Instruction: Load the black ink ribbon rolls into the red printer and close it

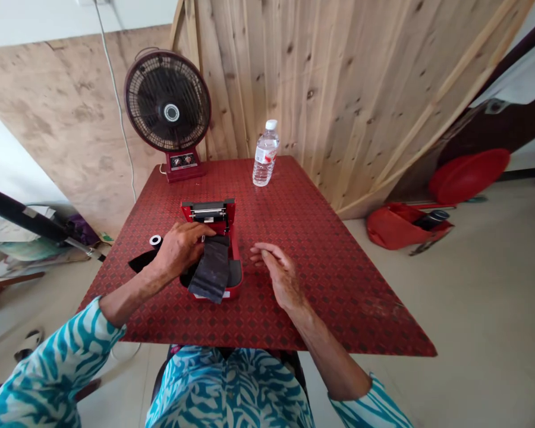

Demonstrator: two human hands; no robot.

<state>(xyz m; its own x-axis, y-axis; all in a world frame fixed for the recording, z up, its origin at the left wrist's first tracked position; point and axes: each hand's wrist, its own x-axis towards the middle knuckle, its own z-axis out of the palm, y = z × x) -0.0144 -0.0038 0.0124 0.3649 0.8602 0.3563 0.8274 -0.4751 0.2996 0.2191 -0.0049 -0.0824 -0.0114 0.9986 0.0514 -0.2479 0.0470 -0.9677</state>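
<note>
A small red printer (237,249) stands on the table with its lid (209,211) raised, showing a roller inside. Across its body lies a strip of black ribbon film (211,270), its loose end hanging over the front edge. My left hand (181,246) reaches in from the left, fingers bent at the ribbon's upper left edge; the fingertips are partly hidden. Just right of the printer, my right hand (280,273) hovers with loosely bent fingers apart and nothing visible in them. A small roll with a white core (156,240) and black film (142,260) lie beside my left wrist.
The red patterned table (339,303) has a dark red fan (167,104) at its back left corner and a water bottle (266,154) at the back. Wood panelling (330,89) rises behind. A red bag (392,226) and a red basin (468,175) are on the right.
</note>
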